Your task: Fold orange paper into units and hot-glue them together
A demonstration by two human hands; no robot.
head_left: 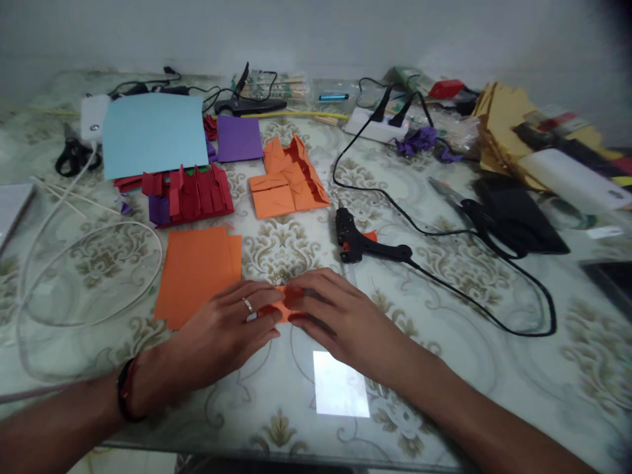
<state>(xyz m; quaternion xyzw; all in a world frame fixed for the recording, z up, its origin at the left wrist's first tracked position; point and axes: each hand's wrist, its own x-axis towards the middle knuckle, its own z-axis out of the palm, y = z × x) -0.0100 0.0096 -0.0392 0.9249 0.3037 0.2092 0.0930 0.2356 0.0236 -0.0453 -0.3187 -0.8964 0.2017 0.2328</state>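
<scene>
My left hand (227, 326), with a ring on one finger, holds the left side of a small piece of orange paper (283, 305) against the table. From the other side, the fingers of my right hand (345, 316) curl over the same piece. Most of it is hidden beneath the fingers, so its folds cannot be made out. Sheets of orange paper (195, 270) lie beside my left hand. Beyond both hands are folded orange paper pieces (291, 181) and folded red paper pieces (197, 194).
A black glue gun (365, 240) lies past my right hand, its cord (494, 319) looping right. Scissors (486, 224) rest farther right. A light blue sheet (155, 135), a purple sheet (240, 138) and a white power strip (378, 125) are at the back. A white cable (93, 227) coils left.
</scene>
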